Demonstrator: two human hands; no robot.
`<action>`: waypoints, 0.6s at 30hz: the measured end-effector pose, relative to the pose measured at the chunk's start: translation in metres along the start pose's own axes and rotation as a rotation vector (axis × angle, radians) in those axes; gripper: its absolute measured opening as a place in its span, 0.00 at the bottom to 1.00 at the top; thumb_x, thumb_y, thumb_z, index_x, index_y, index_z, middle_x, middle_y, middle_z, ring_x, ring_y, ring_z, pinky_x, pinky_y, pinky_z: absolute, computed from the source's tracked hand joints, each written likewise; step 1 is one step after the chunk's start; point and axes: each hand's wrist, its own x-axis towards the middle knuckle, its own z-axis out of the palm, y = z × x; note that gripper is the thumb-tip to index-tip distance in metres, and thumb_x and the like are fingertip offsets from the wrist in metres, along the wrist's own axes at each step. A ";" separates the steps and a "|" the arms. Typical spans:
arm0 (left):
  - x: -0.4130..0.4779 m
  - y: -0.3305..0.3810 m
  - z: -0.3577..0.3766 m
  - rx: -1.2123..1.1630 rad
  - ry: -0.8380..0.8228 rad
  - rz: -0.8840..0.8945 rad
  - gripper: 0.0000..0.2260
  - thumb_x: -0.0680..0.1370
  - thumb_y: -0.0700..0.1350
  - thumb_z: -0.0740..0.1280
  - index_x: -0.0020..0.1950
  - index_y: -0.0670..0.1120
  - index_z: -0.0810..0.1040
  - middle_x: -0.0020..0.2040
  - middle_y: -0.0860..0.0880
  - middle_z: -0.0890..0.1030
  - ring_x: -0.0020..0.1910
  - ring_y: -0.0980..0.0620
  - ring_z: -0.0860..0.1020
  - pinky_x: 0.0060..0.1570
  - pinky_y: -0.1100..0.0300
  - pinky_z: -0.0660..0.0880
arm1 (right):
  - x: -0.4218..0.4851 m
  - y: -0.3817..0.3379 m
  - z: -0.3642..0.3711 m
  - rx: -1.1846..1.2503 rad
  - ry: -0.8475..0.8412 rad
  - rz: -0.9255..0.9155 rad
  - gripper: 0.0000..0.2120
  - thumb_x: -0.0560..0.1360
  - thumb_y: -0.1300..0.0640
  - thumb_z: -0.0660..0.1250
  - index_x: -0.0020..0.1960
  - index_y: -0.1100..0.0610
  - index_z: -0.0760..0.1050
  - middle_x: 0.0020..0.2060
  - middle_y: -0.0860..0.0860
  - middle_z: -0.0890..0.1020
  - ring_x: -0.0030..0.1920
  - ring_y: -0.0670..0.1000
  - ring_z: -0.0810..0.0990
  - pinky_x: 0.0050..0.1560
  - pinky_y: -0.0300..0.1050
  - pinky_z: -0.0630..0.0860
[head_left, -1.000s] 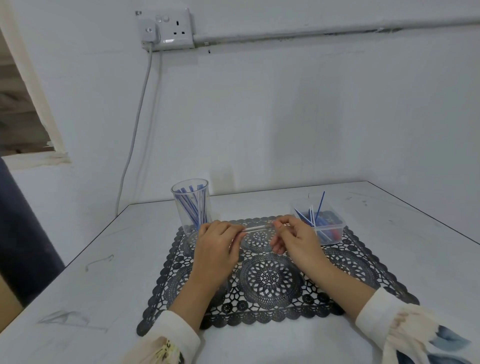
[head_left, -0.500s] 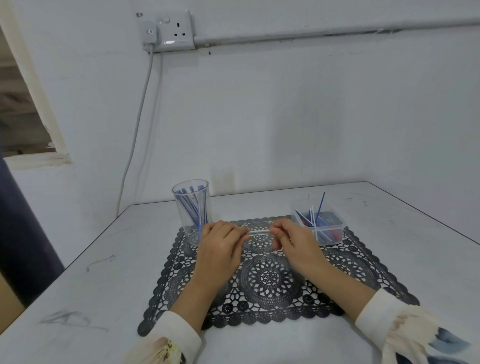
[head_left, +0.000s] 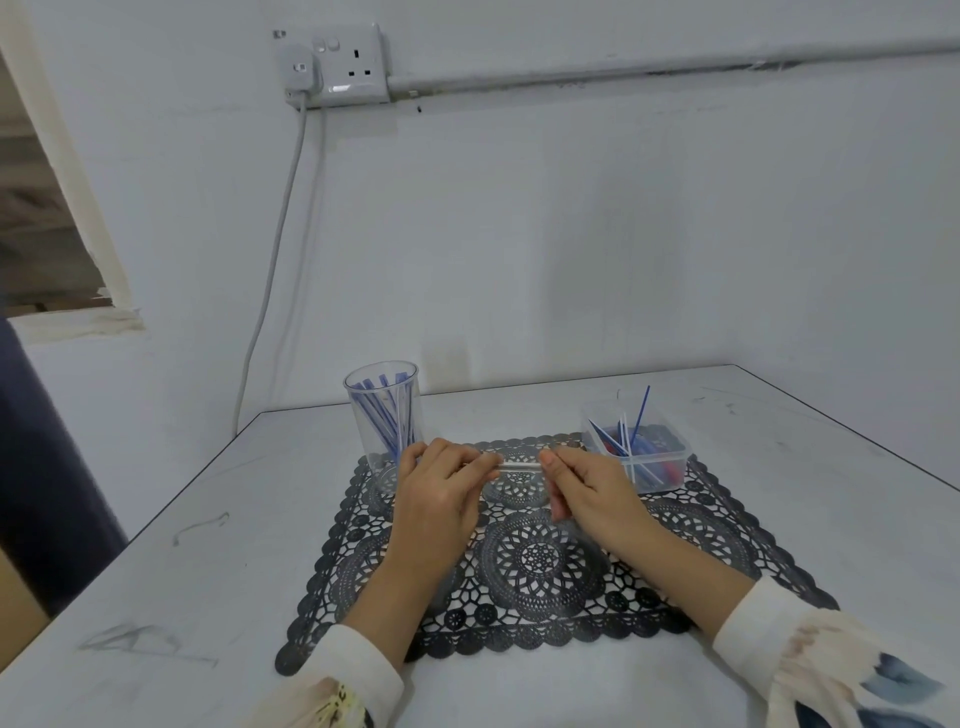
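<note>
A pale grey surface (head_left: 779, 467), scuffed and marked with faint pencil lines, fills a corner between two plain whitish walls. On it lies one black lace mat (head_left: 540, 561), which serves as the landmark here.

High on the wall beyond the mat sits one double socket (head_left: 353, 65). A single white plug (head_left: 298, 70) is in its left outlet, and one grey cable (head_left: 275, 260) drops from it behind the surface. One conduit pipe (head_left: 675, 70) runs off to the right of the socket. Far left of the mat there is a rough wall opening (head_left: 31, 208), with something dark blue (head_left: 41, 467) below it.

One clear cup (head_left: 383, 415) stands upright on the mat's far left corner, holding a bundle of blue sticks too crowded to count. One clear tub (head_left: 660, 462) rests on the mat's far right corner. It holds a loose mix of blue and white sticks over something red, and one blue stick juts up above the rim.

One thin clear stick (head_left: 519, 466) lies level above the far half of the mat, between cup and tub. The left grip (head_left: 436, 499) pinches its left end with curled fingers. The right grip (head_left: 592, 493) pinches its right end in the same way. Both cuffs are cream with a printed pattern.
</note>
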 end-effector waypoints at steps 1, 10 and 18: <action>0.000 0.000 0.000 -0.005 -0.001 -0.006 0.08 0.76 0.46 0.65 0.49 0.47 0.83 0.41 0.53 0.80 0.43 0.54 0.75 0.50 0.56 0.66 | 0.000 0.001 -0.001 0.016 -0.022 0.004 0.15 0.80 0.52 0.57 0.38 0.57 0.73 0.24 0.49 0.76 0.27 0.50 0.76 0.34 0.43 0.75; 0.001 0.000 -0.001 -0.100 -0.003 -0.067 0.11 0.76 0.48 0.64 0.50 0.46 0.83 0.43 0.53 0.81 0.45 0.56 0.73 0.48 0.58 0.66 | -0.001 0.005 -0.008 -0.192 -0.032 -0.257 0.12 0.79 0.46 0.58 0.45 0.53 0.73 0.26 0.47 0.73 0.27 0.43 0.70 0.29 0.37 0.66; 0.003 -0.005 -0.004 -0.162 0.098 -0.023 0.09 0.74 0.47 0.67 0.44 0.44 0.84 0.40 0.52 0.82 0.42 0.56 0.75 0.43 0.54 0.71 | -0.007 -0.013 0.005 0.117 -0.047 -0.020 0.20 0.80 0.53 0.58 0.29 0.56 0.64 0.20 0.48 0.66 0.21 0.46 0.66 0.26 0.40 0.66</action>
